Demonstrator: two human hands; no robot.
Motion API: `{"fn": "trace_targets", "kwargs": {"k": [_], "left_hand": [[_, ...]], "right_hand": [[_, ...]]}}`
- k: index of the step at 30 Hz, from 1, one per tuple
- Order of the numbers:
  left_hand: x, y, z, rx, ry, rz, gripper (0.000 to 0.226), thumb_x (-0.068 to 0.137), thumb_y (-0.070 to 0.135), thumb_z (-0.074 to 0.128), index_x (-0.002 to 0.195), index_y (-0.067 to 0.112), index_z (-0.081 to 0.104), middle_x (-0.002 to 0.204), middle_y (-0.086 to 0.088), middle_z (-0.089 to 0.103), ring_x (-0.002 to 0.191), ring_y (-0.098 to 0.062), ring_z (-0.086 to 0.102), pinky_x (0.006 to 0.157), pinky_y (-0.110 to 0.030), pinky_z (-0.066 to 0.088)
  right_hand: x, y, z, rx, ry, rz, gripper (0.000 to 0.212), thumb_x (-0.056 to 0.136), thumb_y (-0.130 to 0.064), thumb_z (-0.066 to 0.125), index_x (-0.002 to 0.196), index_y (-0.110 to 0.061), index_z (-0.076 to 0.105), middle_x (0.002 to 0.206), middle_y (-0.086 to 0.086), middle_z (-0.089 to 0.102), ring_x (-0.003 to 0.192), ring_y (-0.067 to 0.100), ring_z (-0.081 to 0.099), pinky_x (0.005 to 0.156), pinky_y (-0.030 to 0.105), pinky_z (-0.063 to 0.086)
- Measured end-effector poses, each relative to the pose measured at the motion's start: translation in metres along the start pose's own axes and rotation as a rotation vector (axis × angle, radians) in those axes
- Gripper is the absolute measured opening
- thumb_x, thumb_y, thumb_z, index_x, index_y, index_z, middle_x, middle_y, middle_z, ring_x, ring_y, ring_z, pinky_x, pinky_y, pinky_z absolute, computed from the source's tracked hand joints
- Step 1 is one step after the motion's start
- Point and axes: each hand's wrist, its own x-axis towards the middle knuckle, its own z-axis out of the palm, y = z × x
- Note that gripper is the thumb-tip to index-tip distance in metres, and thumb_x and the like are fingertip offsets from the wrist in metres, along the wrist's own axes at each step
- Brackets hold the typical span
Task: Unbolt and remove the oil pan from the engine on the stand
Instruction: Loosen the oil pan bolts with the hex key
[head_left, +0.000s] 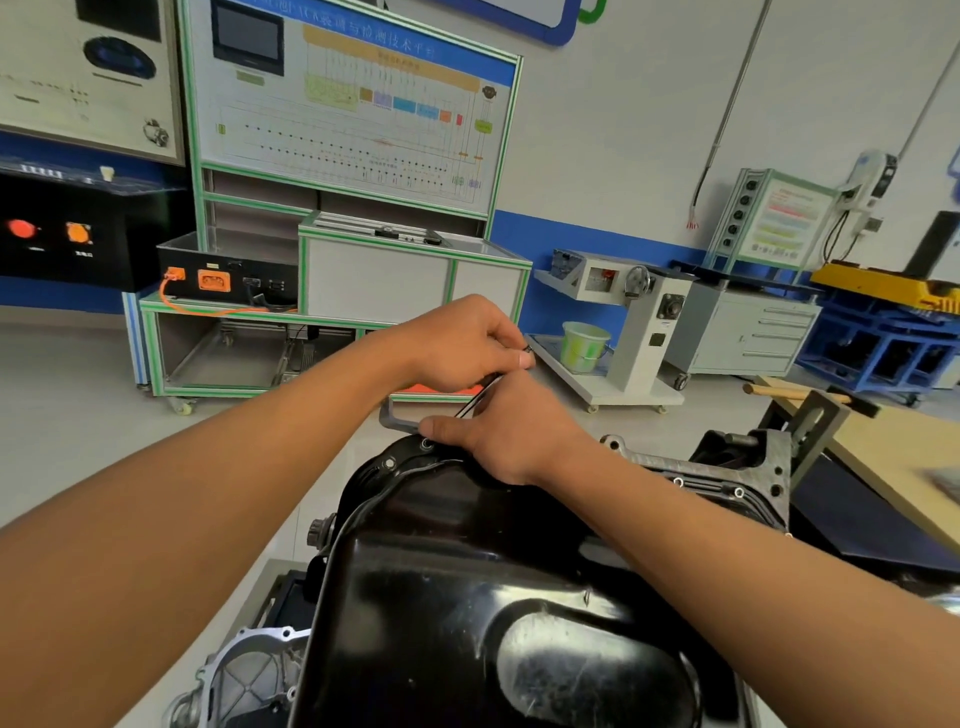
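Oil pan (457, 597) lies under right hand (514, 431); left hand (462, 343) pinches tool (472, 405).

One left hand (467, 343) and one right hand (514, 431), two in all. One thin black tool (475, 402). One black oil pan (467, 597). One green bucket (584, 345). Two round orange-red lamps (21, 228) (78, 232). One grey drawer cabinet (753, 332). One wooden-handled hammer (789, 393). One tan worktop (883, 457).

Glossy black oil pan (467, 597), dented, seated on the upturned engine (727, 467)
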Motion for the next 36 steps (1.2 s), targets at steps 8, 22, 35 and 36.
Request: {"fn": "trace_targets", "kwargs": {"k": [8, 22, 35, 36], "left_hand": [[-0.009, -0.009, 0.002, -0.318, 0.112, -0.001, 0.024, 0.104, 0.017, 0.049, 0.091, 0.019, 0.069, 0.053, 0.007, 0.059, 0.043, -0.004, 0.045, 0.044, -0.016, 0.039], [-0.009, -0.026, 0.03, -0.573, 0.552, 0.068, 0.027, 0.106, 0.014, 0.043, 0.089, 0.018, 0.064, 0.048, 0.013, 0.046, 0.046, -0.001, 0.04, 0.05, -0.011, 0.036], [-0.103, -0.061, 0.034, -1.013, 1.1, -0.124, 0.024, 0.107, 0.015, 0.041, 0.092, 0.016, 0.059, 0.069, 0.001, 0.069, 0.063, -0.011, 0.058, 0.051, -0.019, 0.05], [-0.116, -0.066, 0.039, -0.983, 1.089, -0.164, 0.023, 0.107, 0.016, 0.042, 0.092, 0.015, 0.06, 0.075, -0.002, 0.071, 0.066, -0.012, 0.061, 0.053, -0.02, 0.053]], "right_hand": [[-0.006, -0.006, -0.004, -0.034, -0.011, -0.042, 0.051, 0.076, -0.064, 0.071, 0.11, -0.026, 0.068, 0.101, -0.001, 0.072, 0.097, 0.022, 0.066, 0.09, 0.038, 0.054], [-0.002, -0.018, 0.0, -0.041, -0.08, -0.214, 0.018, 0.092, -0.017, 0.065, 0.079, -0.006, 0.059, 0.077, 0.015, 0.063, 0.069, 0.026, 0.057, 0.061, 0.034, 0.041], [0.003, -0.023, 0.0, 0.014, -0.189, -0.263, 0.01, 0.086, -0.022, 0.077, 0.087, -0.013, 0.08, 0.073, -0.006, 0.067, 0.073, 0.011, 0.06, 0.072, 0.022, 0.042], [0.003, -0.024, -0.001, 0.015, -0.21, -0.264, 0.01, 0.086, -0.021, 0.077, 0.089, -0.013, 0.081, 0.074, -0.007, 0.067, 0.075, 0.01, 0.06, 0.074, 0.022, 0.043]]}}
